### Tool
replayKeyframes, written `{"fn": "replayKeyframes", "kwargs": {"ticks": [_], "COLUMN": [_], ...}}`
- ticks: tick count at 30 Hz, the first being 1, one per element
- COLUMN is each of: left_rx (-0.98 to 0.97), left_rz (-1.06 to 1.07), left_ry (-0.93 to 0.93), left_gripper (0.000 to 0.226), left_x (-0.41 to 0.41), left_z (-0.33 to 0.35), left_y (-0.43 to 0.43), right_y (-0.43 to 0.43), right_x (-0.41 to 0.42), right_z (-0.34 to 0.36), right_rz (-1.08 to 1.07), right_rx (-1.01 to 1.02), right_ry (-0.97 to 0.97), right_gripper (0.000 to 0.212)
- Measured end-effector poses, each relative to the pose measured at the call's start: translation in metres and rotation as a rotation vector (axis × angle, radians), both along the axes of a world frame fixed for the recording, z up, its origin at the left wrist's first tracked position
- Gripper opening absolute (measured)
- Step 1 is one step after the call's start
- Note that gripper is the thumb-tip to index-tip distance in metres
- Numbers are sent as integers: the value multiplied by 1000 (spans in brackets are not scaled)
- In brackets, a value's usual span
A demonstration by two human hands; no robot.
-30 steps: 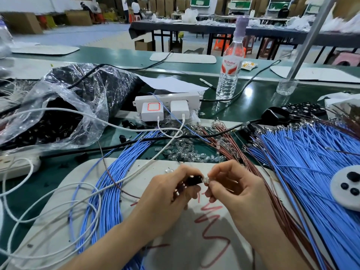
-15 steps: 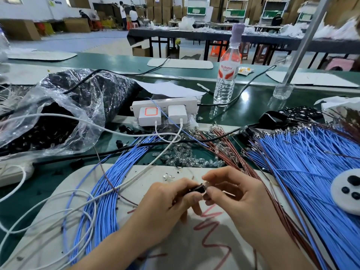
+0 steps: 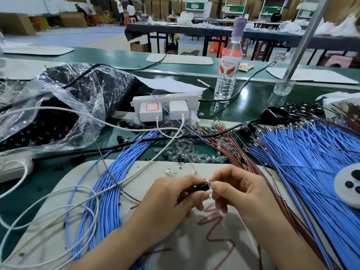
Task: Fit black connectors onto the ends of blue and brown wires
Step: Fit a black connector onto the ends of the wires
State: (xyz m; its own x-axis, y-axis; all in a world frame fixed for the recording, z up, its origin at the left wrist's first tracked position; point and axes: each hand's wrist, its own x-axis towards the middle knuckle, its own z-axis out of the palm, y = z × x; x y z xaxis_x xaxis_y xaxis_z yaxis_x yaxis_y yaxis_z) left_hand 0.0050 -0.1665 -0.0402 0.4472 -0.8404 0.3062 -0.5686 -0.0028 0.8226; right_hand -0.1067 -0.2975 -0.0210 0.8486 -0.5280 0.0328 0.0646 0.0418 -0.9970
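Left hand: thumb and forefinger pinch the black connector; the other fingers curl beneath it
Right hand: fingertips pinch a small shiny piece against the connector's end; which wire it belongs to cannot be told
Connector position: held between both hands, just above the white mat
Blue wires: one bundle curves across the mat left of the hands; a broader spread lies to the right
Brown wires: run beside the right hand, between it and the right-hand blue spread
Plastic bag: far left, holding dark parts
Power strip: beyond the wires, two white chargers plugged in
Water bottle: upright behind the strip
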Motion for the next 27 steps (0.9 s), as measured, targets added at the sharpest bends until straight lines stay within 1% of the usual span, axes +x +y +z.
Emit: {"fn": "replayKeyframes", "kwargs": {"ticks": [6, 8, 10, 13, 16, 19, 21, 22, 25, 27], "left_rx": [-10, -13, -12, -3, -12, -9, -4, -5, -26, -52], "left_rz": [11, 10, 16, 27, 27, 7, -5, -3, 21, 13], "left_ry": [-16, -18, -31, -68, -61, -49, -77, -76, -5, 33], "left_gripper": [16, 17, 17, 23, 21, 27, 27, 26, 24, 13], "left_x": [1, 1, 2, 2, 2, 2, 2, 2, 2, 1], "left_z": [-1, -1, -1, -1, -2, -2, -1, -1, -2, -1], "left_y": [1, 1, 1, 1, 1, 2, 2, 1, 1, 2], "right_y": [2, 2, 2, 1, 0, -2, -3, -3, -3, -1], "right_x": [2, 3, 3, 1, 0, -1, -2, -3, -3, -2], "right_z": [-1, -2, -4, -5, -5, -4, -3, -2, -1, 1], "right_rz": [-32, -28, -39, -29, -3, 38, 74, 83, 73, 60], "right_rx": [-41, -74, -112, -152, -182, -217, -254, -245, -100, -42], "right_ry": [47, 49, 51, 53, 72, 80, 87, 85, 54, 64], "right_gripper": [14, 16, 14, 20, 28, 23, 21, 20, 21, 23]}}
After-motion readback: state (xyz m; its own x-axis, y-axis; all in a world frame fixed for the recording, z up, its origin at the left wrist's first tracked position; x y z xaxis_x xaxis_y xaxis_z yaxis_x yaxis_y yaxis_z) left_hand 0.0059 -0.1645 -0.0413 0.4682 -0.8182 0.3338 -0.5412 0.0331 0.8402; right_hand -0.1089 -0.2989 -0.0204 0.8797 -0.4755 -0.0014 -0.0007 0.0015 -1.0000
